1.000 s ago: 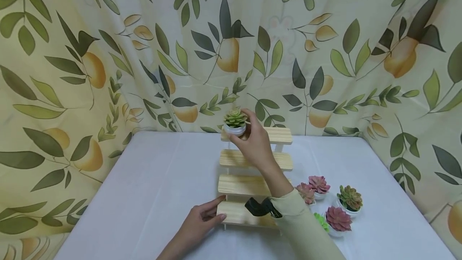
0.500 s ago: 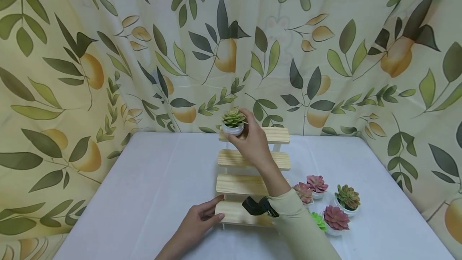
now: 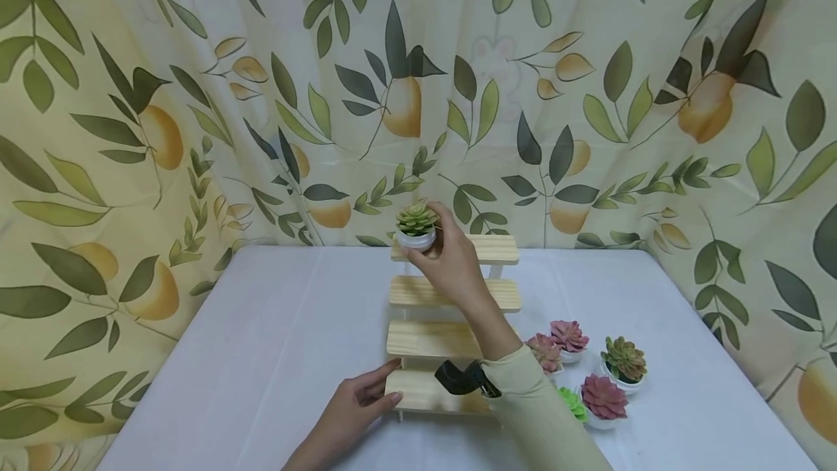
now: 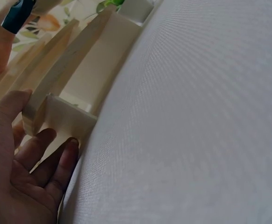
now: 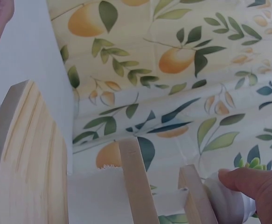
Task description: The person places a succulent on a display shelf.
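My right hand (image 3: 453, 264) grips the white pot of a small green succulent (image 3: 415, 219) at the left end of the top step of a tiered wooden stand (image 3: 428, 340). In the right wrist view, the thumb lies along the white pot (image 5: 229, 200), right at the top plank's edge. At the front, my left hand (image 3: 356, 402) pinches the left end of the lowest step. Its thumb lies on the plank (image 4: 63, 65) and its fingers curl in underneath, beside the white side support, in the left wrist view.
To the right of the stand are several potted succulents: a dark pink one (image 3: 604, 397), a brownish-green one (image 3: 624, 360), a bright green one (image 3: 572, 404), and pink ones (image 3: 569, 337) behind. A white cloth (image 3: 288, 340) covers the table. A leaf-patterned curtain (image 3: 536, 93) hangs behind.
The head view has drifted slightly, so everything sits a little further left and lower in it. Both hands keep their grips, with the succulent still at the top step's left end.
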A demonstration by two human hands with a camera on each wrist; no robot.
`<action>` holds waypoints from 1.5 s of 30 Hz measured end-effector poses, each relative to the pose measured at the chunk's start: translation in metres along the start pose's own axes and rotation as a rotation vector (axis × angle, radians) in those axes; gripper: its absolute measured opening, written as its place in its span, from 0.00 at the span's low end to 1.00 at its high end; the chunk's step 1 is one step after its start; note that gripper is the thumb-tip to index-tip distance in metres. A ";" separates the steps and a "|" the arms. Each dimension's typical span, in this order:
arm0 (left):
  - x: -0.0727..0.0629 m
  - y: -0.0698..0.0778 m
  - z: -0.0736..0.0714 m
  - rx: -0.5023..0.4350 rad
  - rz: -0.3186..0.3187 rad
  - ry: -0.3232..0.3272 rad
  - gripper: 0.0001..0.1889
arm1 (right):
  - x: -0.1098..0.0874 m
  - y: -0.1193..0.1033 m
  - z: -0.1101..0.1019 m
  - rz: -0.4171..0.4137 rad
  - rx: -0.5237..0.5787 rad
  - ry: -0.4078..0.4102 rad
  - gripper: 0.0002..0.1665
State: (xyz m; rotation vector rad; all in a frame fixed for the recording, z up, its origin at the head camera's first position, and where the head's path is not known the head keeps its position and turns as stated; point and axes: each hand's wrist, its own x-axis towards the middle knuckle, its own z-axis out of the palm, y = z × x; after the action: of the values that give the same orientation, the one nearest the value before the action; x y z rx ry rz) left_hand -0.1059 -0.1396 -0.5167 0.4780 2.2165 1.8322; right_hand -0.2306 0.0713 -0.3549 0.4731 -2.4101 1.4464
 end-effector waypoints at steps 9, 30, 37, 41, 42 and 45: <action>0.002 0.000 0.001 0.006 0.033 -0.010 0.29 | -0.001 -0.001 -0.003 -0.025 -0.008 0.012 0.48; 0.000 0.000 0.002 0.023 0.001 -0.010 0.31 | -0.034 0.005 -0.023 0.008 0.054 0.093 0.51; -0.001 -0.005 0.001 0.017 -0.013 -0.027 0.32 | -0.069 0.030 -0.064 -0.041 -0.082 0.222 0.40; -0.002 -0.004 -0.001 0.045 -0.009 -0.008 0.32 | -0.086 0.047 -0.086 -0.017 -0.191 0.288 0.35; -0.001 -0.004 0.000 0.039 -0.007 -0.007 0.32 | -0.090 0.051 -0.092 -0.006 -0.218 0.297 0.34; 0.000 -0.003 0.001 0.038 -0.006 -0.017 0.32 | -0.106 0.061 -0.112 0.067 -0.319 0.302 0.31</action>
State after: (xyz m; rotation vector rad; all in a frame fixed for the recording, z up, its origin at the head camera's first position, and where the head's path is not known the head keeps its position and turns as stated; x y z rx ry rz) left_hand -0.1056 -0.1392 -0.5199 0.4913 2.2424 1.7790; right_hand -0.1518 0.2110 -0.3953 0.0916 -2.3620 1.0388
